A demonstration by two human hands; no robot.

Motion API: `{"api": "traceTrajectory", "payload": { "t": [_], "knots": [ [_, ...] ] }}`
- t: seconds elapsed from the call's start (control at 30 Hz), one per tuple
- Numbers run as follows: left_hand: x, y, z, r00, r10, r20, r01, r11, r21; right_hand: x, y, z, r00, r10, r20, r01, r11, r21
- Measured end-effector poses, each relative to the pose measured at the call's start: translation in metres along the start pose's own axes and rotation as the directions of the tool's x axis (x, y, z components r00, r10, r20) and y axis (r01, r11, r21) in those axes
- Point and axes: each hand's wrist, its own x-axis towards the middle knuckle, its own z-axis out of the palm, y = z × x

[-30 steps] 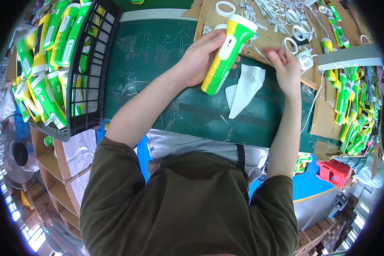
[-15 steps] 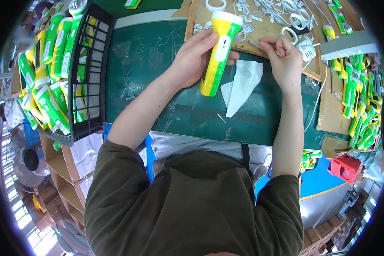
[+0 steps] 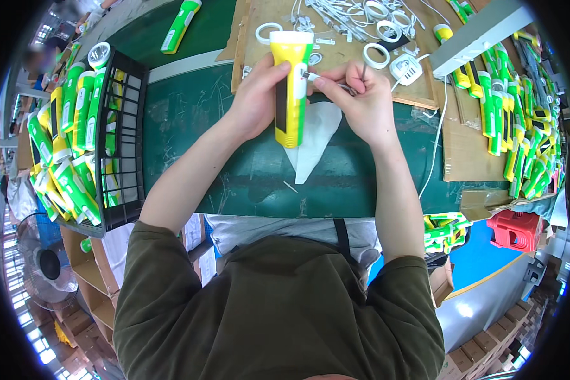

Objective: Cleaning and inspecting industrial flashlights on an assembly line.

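My left hand is closed around a yellow, green and white flashlight, held upright with its wide white head toward the far side. My right hand pinches a white cable plug. The plug's metal tip meets the white panel on the flashlight's side; whether it is inserted cannot be made out. A thin dark piece also shows at the right fingers, its kind unclear. Beneath the flashlight, a pale cloth or paper sheet lies on the green tabletop.
Flashlights fill a black crate at the left; another flashlight lies beyond. A wooden board bears white rings, cables and a white adapter. Many flashlights are piled at the right, beside a grey metal bar.
My right hand has moved left, bringing the plug against the flashlight's side. The flashlight has turned more upright in my left hand. The whole view has shifted a little.
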Motion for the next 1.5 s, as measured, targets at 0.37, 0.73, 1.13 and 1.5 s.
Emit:
{"api": "traceTrajectory", "payload": {
  "t": [0.37, 0.73, 1.13, 1.5],
  "knots": [
    [0.007, -0.003, 0.017, 0.999, 0.030, -0.014, -0.024, 0.940, 0.341, -0.004, -0.017, -0.025, 0.997, 0.074, 0.022, -0.066, 0.961, -0.267],
    [0.017, -0.012, 0.022, 0.944, 0.227, -0.238, -0.106, 0.895, 0.434, -0.008, -0.015, -0.033, 0.995, 0.016, -0.094, -0.057, 0.884, -0.464],
    [0.024, 0.005, 0.052, 0.966, 0.161, 0.204, -0.194, 0.969, 0.154, -0.048, -0.049, -0.041, 0.981, -0.147, -0.124, 0.062, 0.853, -0.519],
    [0.106, 0.081, -0.281, 0.674, 0.531, -0.514, 0.683, -0.183, 0.707, -0.052, -0.021, -0.370, 0.593, -0.132, -0.794, -0.617, 0.560, -0.553]
  ]
}}
